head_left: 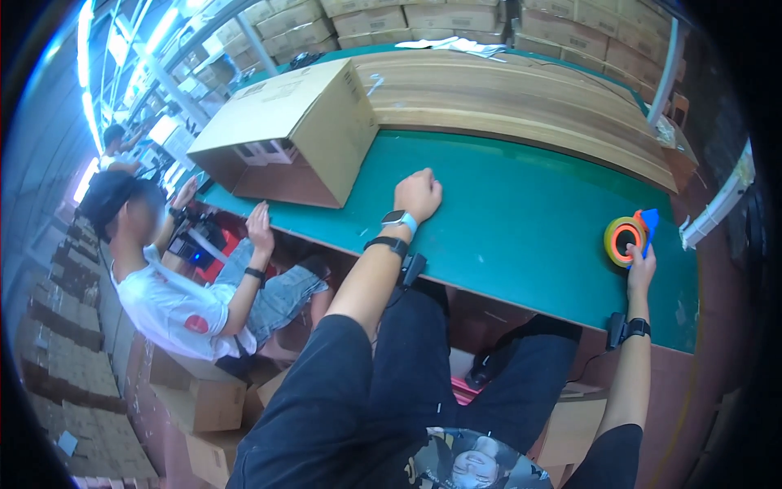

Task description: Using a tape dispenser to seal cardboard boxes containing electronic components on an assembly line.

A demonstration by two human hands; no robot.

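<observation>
Right hand (641, 261), out at three o'clock, is grasping a yellow tape roll with a bright orange core (612, 244), and a blue plastic dispenser piece (650, 222) sticks out on the roll's far side. The roll is over the right end of a long, smooth green tabletop (513, 208). Just above the middle of the view, toward twelve o'clock, the left hand (418, 196) is clenched in a loose fist above or on the same green surface; I cannot tell whether it touches.

At ten to eleven o'clock a large brown cardboard carton (281, 110) lies on the green top, its open end facing the near edge, with pale shapes (269, 152) inside, too dim to identify. A long wood-grained board (497, 94) runs along the far side toward one o'clock, a white cloth-like piece (456, 46) at its back edge. Behind it, at twelve, stand stacked brown cartons (415, 20), and a grey metal post (668, 73) rises at two.

A seated co-worker in a white shirt (175, 306) is at nine o'clock, both hands raised near the table's edge. Bright strip lights (85, 73) line the ceiling at ten; cardboard stacks (69, 359) cover the floor at eight.
</observation>
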